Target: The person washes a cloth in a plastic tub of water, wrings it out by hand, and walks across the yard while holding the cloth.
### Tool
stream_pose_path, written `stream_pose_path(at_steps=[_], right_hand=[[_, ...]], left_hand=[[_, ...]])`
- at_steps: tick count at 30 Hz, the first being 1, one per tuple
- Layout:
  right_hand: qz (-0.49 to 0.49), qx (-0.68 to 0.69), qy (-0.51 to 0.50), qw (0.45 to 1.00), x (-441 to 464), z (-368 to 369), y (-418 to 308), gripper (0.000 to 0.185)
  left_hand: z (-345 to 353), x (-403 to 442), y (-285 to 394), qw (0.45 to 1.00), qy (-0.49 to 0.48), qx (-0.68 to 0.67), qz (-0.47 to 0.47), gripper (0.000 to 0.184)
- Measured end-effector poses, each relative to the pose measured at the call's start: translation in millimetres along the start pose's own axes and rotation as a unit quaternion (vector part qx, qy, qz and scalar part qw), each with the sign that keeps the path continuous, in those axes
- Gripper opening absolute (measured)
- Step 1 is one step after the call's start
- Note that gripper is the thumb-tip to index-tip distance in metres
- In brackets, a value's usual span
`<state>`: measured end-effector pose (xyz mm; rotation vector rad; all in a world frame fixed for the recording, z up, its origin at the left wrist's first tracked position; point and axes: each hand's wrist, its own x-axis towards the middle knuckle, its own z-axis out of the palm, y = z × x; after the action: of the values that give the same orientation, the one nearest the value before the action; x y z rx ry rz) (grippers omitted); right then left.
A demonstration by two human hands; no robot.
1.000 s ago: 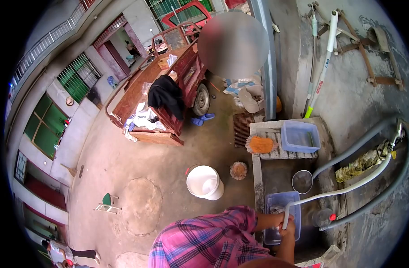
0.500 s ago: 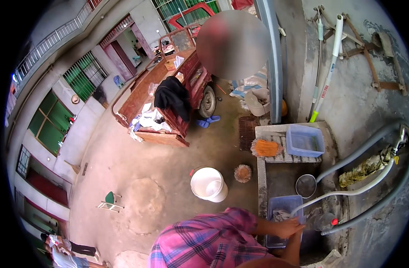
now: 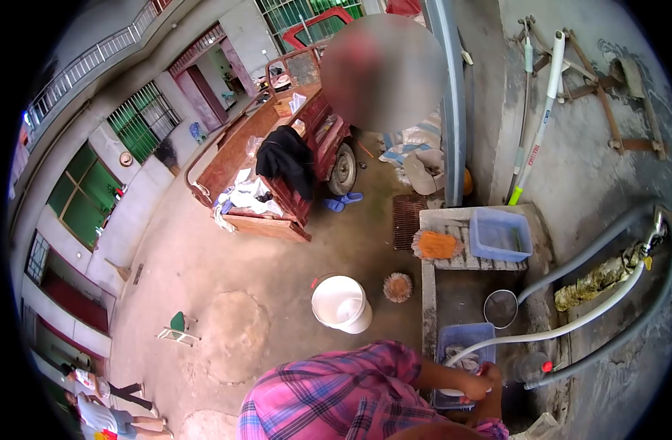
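Note:
My left hand [image 3: 476, 386] and my right hand [image 3: 493, 377] are close together over the near side of a blue plastic tub [image 3: 488, 331] in the concrete sink. Fingers of both look curled. Below my left forearm shows a whitish thing [image 3: 452, 394], its kind unclear; whatever lies between my hands is hidden. Grey, cloth-like pieces [image 3: 464, 359] lie in the tub. A white hose [image 3: 537, 335] runs from the tap into it. Just right of my hands lies a clear plastic bottle [image 3: 528, 367] with a red cap.
A round strainer [image 3: 501, 308] sits in the sink. On its ledge are a light-blue basin [image 3: 499, 235] and an orange item [image 3: 437, 245]. A white bucket [image 3: 341, 302] stands on the ground. Beyond are a red cargo vehicle [image 3: 299, 198], a small stool [image 3: 178, 328] and two people [image 3: 105, 411].
The hose end has shifted left, away from my hands and farther into the tub. Both hands have moved slightly, with the fingers more curled together. The people at lower left have moved.

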<state>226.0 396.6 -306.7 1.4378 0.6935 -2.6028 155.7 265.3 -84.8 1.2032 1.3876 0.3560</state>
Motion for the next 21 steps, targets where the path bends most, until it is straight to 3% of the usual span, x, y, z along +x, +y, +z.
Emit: stream_pose_path(at_steps=[1, 4, 6, 7, 9, 11, 14, 21], right_hand=[[0.02, -0.013, -0.001, 1.0, 11.9, -3.6, 3.3, 0.024], [-0.019, -0.103, -0.012, 0.994, -1.4, 19.7, -3.7, 0.023], [-0.007, -0.104, -0.027, 0.994, -5.8, 34.3, -5.9, 0.023], [-0.002, -0.103, -0.033, 0.994, -8.3, 40.7, -5.0, 0.023], [0.01, -0.099, -0.046, 0.994, -12.4, 55.1, -3.5, 0.023], [0.021, -0.096, -0.057, 0.994, -16.4, 65.1, -1.9, 0.022], [0.024, -0.081, -0.063, 0.994, -21.8, 73.8, -3.1, 0.022], [0.017, -0.034, -0.059, 0.998, -25.7, 73.0, -4.7, 0.021]], left_hand=[[5.5, 1.6, -3.5, 0.999, 0.005, -0.041, -0.004, 0.049], [5.9, 14.0, -24.3, 0.954, -0.113, -0.274, -0.046, 0.063], [-2.2, 9.8, -20.3, 0.971, -0.126, -0.2, -0.031, 0.073], [-12.0, -18.8, 10.4, 0.993, -0.095, -0.067, -0.001, 0.078], [-15.6, -48.7, 32.2, 0.997, -0.033, 0.072, 0.023, 0.087], [-13.9, -56.2, 35.1, 0.996, 0.026, 0.083, 0.017, 0.093], [-2.3, -46.6, 24.6, 0.976, 0.084, 0.18, 0.087, 0.089], [-14.2, -60.0, 41.8, 0.965, 0.038, 0.174, 0.195, 0.106]])
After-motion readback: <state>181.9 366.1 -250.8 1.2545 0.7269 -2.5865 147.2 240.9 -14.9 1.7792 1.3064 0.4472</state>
